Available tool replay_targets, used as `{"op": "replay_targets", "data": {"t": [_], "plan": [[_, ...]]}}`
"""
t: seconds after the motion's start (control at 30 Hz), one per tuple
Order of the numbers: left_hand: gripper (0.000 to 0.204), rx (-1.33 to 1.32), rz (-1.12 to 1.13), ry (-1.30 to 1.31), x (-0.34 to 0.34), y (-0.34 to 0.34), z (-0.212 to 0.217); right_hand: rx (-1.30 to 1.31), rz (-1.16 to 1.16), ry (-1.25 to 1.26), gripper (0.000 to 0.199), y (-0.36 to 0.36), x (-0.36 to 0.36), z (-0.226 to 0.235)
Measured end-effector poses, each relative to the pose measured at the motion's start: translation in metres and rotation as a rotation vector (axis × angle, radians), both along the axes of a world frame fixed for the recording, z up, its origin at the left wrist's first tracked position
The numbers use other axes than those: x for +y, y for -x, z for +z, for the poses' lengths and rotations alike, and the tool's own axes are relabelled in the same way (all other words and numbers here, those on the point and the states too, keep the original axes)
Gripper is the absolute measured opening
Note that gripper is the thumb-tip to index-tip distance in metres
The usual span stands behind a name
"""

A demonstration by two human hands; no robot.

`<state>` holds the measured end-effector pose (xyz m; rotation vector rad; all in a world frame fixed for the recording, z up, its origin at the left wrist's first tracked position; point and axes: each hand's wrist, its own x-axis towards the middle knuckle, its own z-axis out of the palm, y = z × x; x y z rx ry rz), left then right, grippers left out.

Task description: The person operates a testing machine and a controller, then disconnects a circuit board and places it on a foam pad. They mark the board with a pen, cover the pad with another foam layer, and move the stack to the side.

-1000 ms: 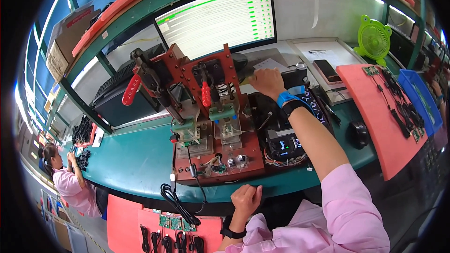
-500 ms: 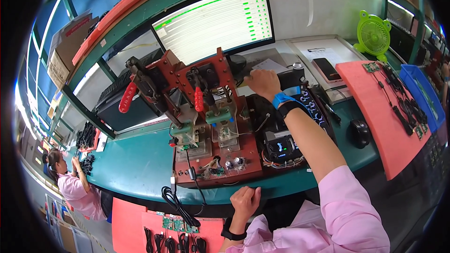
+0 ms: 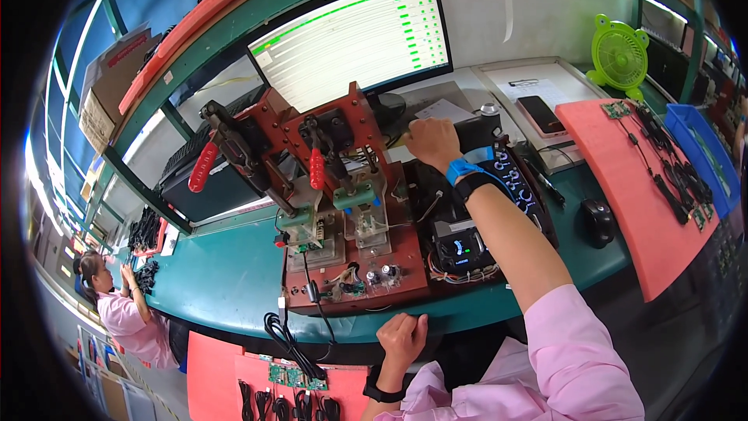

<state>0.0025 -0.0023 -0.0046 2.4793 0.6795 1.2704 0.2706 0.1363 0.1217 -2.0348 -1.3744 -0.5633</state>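
My right hand (image 3: pixel 434 143) reaches over a black electronic unit (image 3: pixel 463 253) with a small lit display. Its fingers are curled beside the red test fixture (image 3: pixel 382 281), and their tips are hidden, so I cannot tell what they touch. At the bench's front edge my left hand (image 3: pixel 402 339) rests closed in a loose fist, nothing seen in it. Two toggle clamps with red handles (image 3: pixel 316 169) stand on the fixture. A green circuit board (image 3: pixel 315 234) sits under the left clamp, and a black cable (image 3: pixel 284 339) hangs from the fixture's front.
Below the bench edge, a pink foam sheet (image 3: pixel 214 374) bears circuit boards and coiled cables. At right are a mouse (image 3: pixel 598 222), a phone (image 3: pixel 540 115), another foam sheet (image 3: pixel 608 179), a blue bin (image 3: pixel 705 160) and a green fan (image 3: pixel 621 54). A monitor (image 3: pixel 351 39) stands behind; a co-worker (image 3: pixel 128 312) sits far left.
The whole view has shifted slightly, with the fixture a little further left in it. Both hands keep nearly the same places and stay closed.
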Motion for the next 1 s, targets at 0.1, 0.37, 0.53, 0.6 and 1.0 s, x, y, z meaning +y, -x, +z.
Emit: {"op": "replay_targets", "data": {"t": [0.1,0.37,0.53,0.6,1.0], "plan": [[0.029,0.018,0.008,-0.021,0.004,0.002,0.000,0.003,0.012,0.043,0.026,0.003,0.002,0.002],[0.029,0.011,0.011,-0.014,0.001,-0.002,0.000,0.080,0.052,-0.025,0.027,-0.003,0.000,0.002],[0.030,0.030,0.039,-0.033,0.003,0.001,0.000,-0.020,0.053,0.142,0.025,0.004,0.000,0.002],[0.031,0.030,0.063,-0.043,0.003,0.000,-0.001,-0.030,0.107,0.045,0.026,0.004,0.002,0.000],[0.032,-0.008,0.014,-0.048,0.005,0.003,-0.002,0.022,0.024,0.447,0.032,-0.094,-0.193,0.062]]}}
